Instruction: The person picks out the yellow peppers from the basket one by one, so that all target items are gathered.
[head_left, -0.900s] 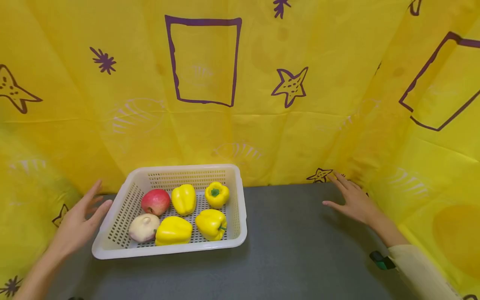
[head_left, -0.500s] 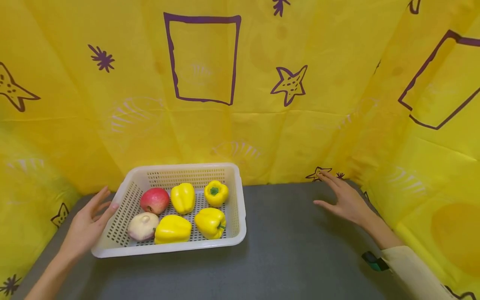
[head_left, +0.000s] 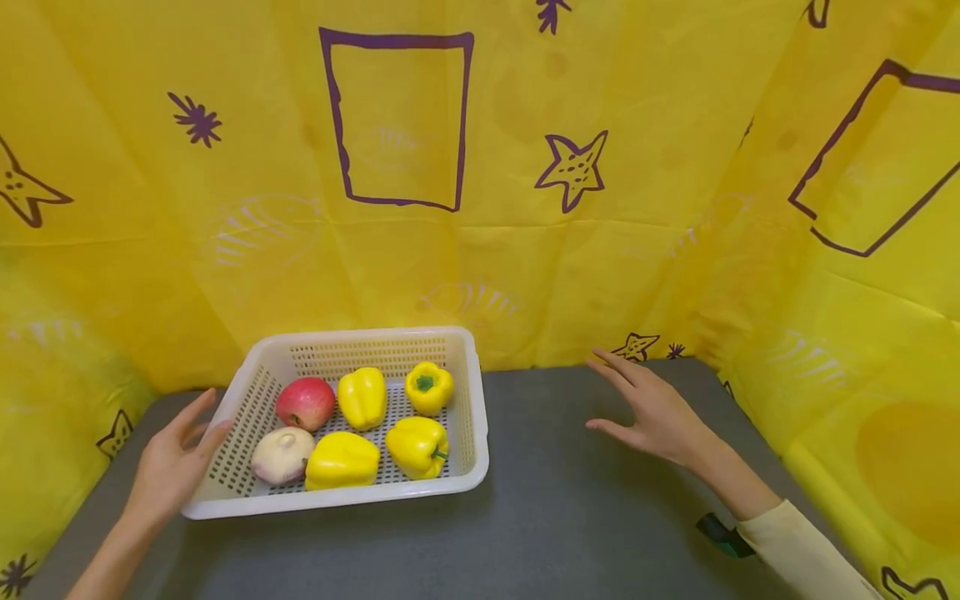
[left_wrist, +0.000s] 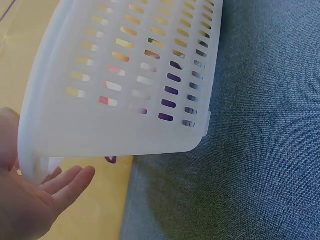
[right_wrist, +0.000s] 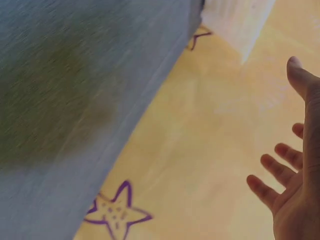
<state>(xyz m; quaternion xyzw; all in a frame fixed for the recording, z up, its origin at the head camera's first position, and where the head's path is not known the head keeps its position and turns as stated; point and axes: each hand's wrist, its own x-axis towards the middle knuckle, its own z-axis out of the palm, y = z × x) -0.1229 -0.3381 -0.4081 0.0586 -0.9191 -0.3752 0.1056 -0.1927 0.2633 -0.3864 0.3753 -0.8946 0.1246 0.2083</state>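
Observation:
A white plastic basket (head_left: 337,498) with slotted walls stands on the grey table, left of the middle in the head view. In it lie a red apple (head_left: 306,403), a round white vegetable with purple tinges (head_left: 282,456), and several yellow bell peppers (head_left: 342,461). At the basket's left end is my left hand (head_left: 168,471), thumb over the rim (left_wrist: 37,115) and the other fingers extended outside it. Whether it touches the rim I cannot tell. My right hand (head_left: 656,417) hovers over the table right of the basket, fingers spread and holding nothing.
Grey cloth covers the table (head_left: 555,500). Yellow fabric (head_left: 510,167) printed with purple starfish and frames hangs behind it and along both sides. A dark band-like object (head_left: 723,535) sits at the right cuff.
My right hand has moved left toward the basket. The left hand has come rightward to the basket's left rim. The basket and its contents stay in place on the table.

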